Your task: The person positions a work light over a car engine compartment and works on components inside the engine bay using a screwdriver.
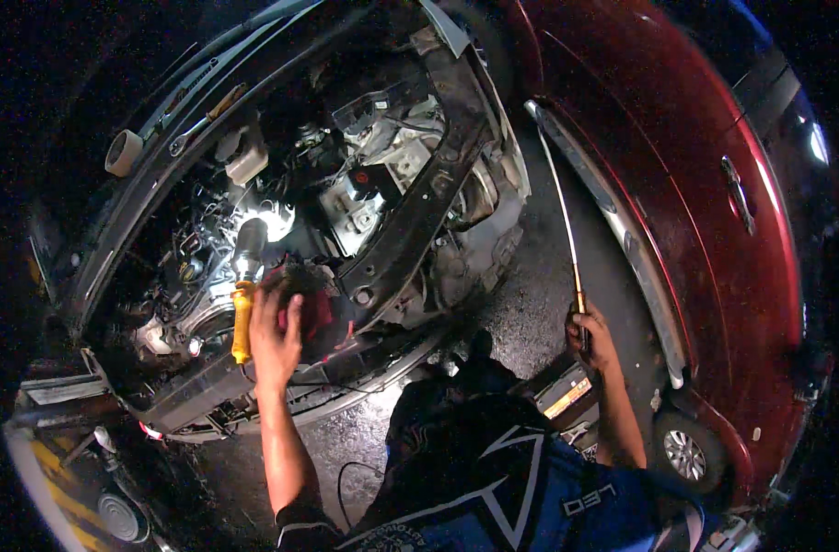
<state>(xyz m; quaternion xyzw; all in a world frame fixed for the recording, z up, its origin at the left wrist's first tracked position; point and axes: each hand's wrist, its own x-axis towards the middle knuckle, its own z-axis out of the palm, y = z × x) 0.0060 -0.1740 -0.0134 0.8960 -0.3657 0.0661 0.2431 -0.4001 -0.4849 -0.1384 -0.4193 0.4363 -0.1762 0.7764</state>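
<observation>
My left hand reaches into the open engine bay and presses on a red rag beside a lit work light with a yellow handle. The light shines on the engine parts above it. My right hand is closed around the handle of a long thin metal rod. The rod runs up toward the chrome bumper trim of a dark red car.
The front crossmember of the stripped car runs diagonally past my left hand. A roll of tape sits on the bay's far edge. A dark red car with a wheel stands at right. Wet concrete floor lies between.
</observation>
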